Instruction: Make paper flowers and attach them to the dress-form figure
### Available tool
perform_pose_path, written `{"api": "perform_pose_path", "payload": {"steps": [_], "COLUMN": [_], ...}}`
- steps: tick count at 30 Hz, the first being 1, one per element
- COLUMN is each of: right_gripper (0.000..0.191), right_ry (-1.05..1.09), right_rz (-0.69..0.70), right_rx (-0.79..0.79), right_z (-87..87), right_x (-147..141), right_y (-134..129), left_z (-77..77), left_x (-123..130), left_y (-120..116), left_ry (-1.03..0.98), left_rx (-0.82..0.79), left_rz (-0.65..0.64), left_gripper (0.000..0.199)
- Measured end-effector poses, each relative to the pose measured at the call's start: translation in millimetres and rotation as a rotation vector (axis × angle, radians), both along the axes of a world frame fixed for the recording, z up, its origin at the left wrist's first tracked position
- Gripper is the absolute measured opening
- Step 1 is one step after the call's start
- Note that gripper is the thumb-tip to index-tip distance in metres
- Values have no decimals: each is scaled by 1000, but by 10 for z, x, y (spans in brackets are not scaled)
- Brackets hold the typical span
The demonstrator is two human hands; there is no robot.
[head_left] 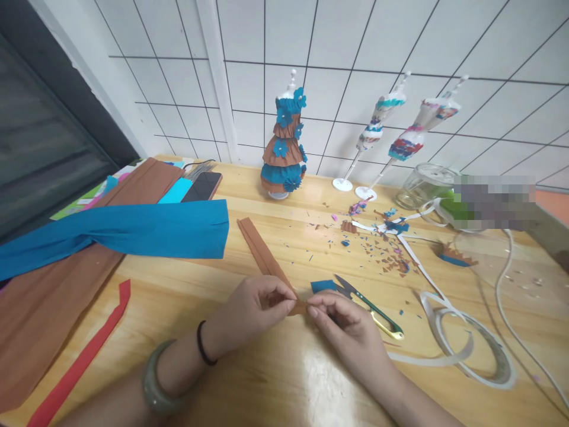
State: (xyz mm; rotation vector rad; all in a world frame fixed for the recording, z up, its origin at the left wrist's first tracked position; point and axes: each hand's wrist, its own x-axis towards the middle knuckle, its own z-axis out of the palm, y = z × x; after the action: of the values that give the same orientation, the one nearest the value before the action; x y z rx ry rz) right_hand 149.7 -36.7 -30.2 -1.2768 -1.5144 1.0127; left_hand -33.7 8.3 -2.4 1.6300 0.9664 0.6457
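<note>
A long folded strip of brown paper [264,255] slants across the wooden table, its near end between my hands. My left hand [255,308], with a bangle and a dark band on the wrist, pinches that end between thumb and finger. Close beside it, my right hand [344,326] pinches the same end from the right. Just behind my right hand lie a small blue paper piece [323,286] and scissors with green and yellow handles [380,311].
Blue paper [178,230], brown paper [57,314], a red strip [89,350] and a phone [202,186] lie left. A dressed mini mannequin [284,148] stands at the back, two others [373,133] beside it. Scraps, a glass jar [422,184], a tape roll [493,367] and a cable [502,284] are right.
</note>
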Motion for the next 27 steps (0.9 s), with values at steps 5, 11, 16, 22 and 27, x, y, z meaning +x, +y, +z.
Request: {"api": "perform_pose_path", "payload": {"steps": [5, 11, 16, 22, 27], "right_gripper": [9, 10, 8, 8, 10], "right_ry": [40, 47, 77, 144, 107], "right_rz": [21, 8, -7, 1, 8], "right_rx": [-20, 2, -13, -39, -11], "right_z": [-34, -20, -7, -30, -56], "right_x": [11, 10, -1, 4, 34], "right_y": [-20, -11, -14, -29, -16], "left_z": [-62, -85, -107, -128, -106], "left_x": [12, 14, 7, -7, -12], "left_y": [-6, -1, 17, 16, 11], "left_ry": [-51, -77, -126, -164, -150], "left_rx": [-121, -120, -164, -179, -170], "left_rz": [23, 38, 31, 25, 24], "left_gripper": [12, 10, 11, 12, 13]}}
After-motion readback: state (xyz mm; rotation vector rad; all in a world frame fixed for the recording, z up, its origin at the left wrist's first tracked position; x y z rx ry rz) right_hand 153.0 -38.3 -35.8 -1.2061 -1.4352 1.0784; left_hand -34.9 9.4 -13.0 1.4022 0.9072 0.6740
